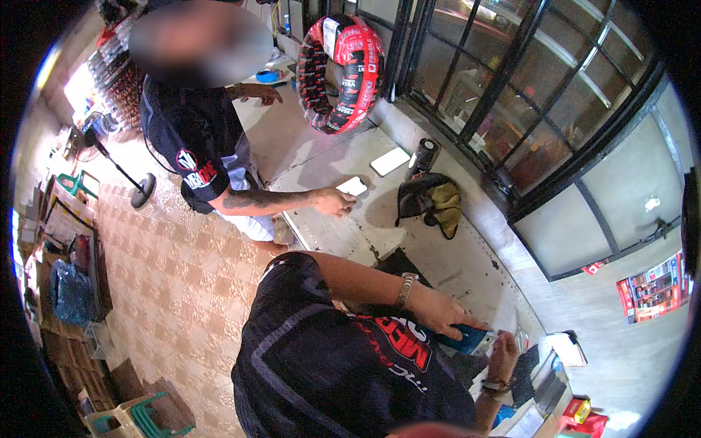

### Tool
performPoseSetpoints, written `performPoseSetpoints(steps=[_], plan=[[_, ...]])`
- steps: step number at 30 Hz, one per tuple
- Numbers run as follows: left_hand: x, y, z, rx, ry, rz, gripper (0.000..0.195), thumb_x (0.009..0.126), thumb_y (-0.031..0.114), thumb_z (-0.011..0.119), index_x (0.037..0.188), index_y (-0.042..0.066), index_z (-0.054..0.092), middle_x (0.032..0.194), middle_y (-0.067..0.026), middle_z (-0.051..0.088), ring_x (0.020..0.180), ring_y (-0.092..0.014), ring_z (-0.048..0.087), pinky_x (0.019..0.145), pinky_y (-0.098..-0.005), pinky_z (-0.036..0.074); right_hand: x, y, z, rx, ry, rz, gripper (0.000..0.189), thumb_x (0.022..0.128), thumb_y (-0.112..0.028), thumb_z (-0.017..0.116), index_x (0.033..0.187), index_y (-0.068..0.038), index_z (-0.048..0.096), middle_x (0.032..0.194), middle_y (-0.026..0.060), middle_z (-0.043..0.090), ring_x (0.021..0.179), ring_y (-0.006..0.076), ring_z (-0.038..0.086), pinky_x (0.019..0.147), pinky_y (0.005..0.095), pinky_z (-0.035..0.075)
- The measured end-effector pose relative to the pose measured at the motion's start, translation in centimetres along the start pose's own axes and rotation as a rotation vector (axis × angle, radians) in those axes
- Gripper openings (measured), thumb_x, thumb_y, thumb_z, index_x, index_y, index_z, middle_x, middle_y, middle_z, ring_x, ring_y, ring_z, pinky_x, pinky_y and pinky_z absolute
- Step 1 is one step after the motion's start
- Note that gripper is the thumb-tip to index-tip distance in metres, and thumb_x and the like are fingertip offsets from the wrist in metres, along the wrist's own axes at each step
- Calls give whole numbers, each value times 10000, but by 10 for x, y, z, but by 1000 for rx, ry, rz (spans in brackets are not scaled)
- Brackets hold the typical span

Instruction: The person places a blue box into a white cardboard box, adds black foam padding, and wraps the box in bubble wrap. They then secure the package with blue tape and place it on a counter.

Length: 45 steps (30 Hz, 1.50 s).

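My left hand (449, 317), with a metal watch on its wrist, holds a flat dark-blue item (465, 336) near the right side of the bench. At the item's pale, shiny end are the bent fingers of my right hand (503, 350), which wears a wristband; exactly what these fingers grip is unclear. A dark mat (402, 263) lies beyond my left forearm. Farther along the bench are a black and yellow-green glove or cloth (430, 202), a dark cylindrical container (423, 156) and a white-faced phone (390, 162).
Across the bench corner a person (186, 131) reaches to another light-faced phone (352, 186). Wrapped tires (342, 74) stand by the barred window (493, 82). Papers (523, 421) and small packs (578, 410) lie at lower right. A pedestal fan (112, 156) and plastic stools (159, 419) stand on the tiled floor.
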<state>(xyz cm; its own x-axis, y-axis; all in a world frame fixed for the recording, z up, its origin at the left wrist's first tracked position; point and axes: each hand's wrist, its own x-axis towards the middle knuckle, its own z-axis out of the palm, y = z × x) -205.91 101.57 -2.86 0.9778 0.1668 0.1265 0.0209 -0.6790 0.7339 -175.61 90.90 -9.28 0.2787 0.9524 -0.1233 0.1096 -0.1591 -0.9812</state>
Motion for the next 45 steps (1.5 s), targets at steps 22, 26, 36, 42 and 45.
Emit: performPoseSetpoints(steps=[22,26,36,42,45], plan=[[100,-257,114,286,451,-984,742,926,202,539,1512,428,143,1289,-281,455,1179,-448,464,1004,-559,354,-12,-61,130,-242,381,-549,109,915,-37,591,988,14,654,852,88,680,778,166,638,895,339,480],[73,-255,106,377,254,-891,816,922,251,564,1532,378,38,1324,-277,429,1192,-452,445,1008,-540,359,-17,-71,105,521,268,-198,92,910,-19,595,998,5,582,817,47,586,769,139,575,876,366,509],[93,-98,54,-1430,-72,-151,993,835,794,383,1531,112,187,1468,-253,341,1319,-374,377,1072,-492,324,-45,-79,80,485,-41,-176,137,957,-183,474,953,-48,493,875,52,483,800,159,519,907,652,448],[93,-54,4,-998,52,-175,852,886,703,402,1502,131,265,1447,-154,405,1346,-291,362,1096,-442,314,-66,-89,-39,688,41,-471,245,974,-206,445,1106,-48,578,1034,71,582,973,189,585,1082,688,245],[96,-33,-18,-758,109,56,707,943,581,456,1476,137,320,1393,-138,465,1265,-235,456,1047,-404,377,-92,-96,-81,202,761,-499,384,996,-239,417,1288,-8,510,1170,137,554,1146,275,518,1082,544,354]])
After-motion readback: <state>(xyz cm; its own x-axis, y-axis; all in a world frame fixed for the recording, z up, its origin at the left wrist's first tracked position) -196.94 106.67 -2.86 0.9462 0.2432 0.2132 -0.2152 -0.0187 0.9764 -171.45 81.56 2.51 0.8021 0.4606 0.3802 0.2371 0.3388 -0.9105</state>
